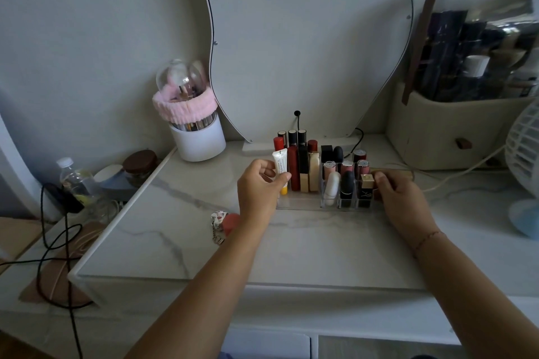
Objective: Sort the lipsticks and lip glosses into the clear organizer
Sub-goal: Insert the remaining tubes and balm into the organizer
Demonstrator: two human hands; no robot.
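A clear organizer [303,203] stands on the marble tabletop, filled with several upright lipsticks and lip glosses. My left hand [261,188] grips a white tube with a yellow cap [280,165], cap down, at the organizer's left end beside a tall red lip gloss [293,167]. My right hand [401,198] rests against the organizer's right side, fingers curled by a black lipstick with a gold cap [366,191]. A white capsule-shaped tube [332,187] and a black lipstick [347,188] sit in the front compartments.
A white brush holder with a pink band [197,137] stands at the back left. A keychain with a red charm [224,223] lies near my left wrist. A beige cosmetics case [443,128] and a white fan [525,160] occupy the right. Cables and a bottle [73,181] lie left.
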